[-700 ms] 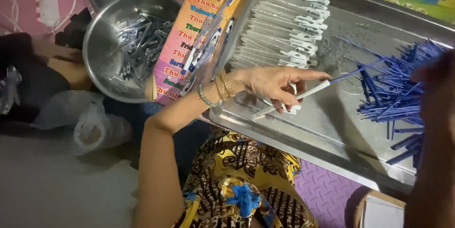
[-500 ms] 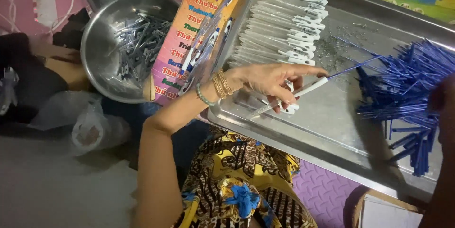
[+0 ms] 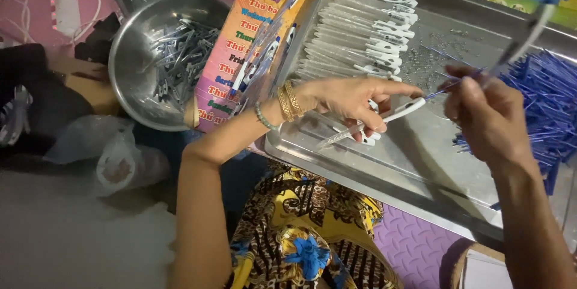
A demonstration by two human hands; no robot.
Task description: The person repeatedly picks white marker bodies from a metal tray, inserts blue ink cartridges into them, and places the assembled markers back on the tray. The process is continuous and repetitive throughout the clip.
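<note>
Many finished pens (image 3: 360, 36) already lie upper centre in the tray (image 3: 384, 163); my left hand (image 3: 351, 100) pinches a pen barrel (image 3: 375, 122), my right hand (image 3: 490, 115) pinches a blue refill (image 3: 448, 86); a refill pile (image 3: 550, 109) remains at right.

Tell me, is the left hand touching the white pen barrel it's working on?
Touching. The head view shows the left hand gripping the white pen barrel, fingers wrapped around it above the metal tray, while the right hand holds a thin blue refill.

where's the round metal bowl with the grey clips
In the head view the round metal bowl sits upper left, off the steel tray, beside the colourful printed board.
</note>
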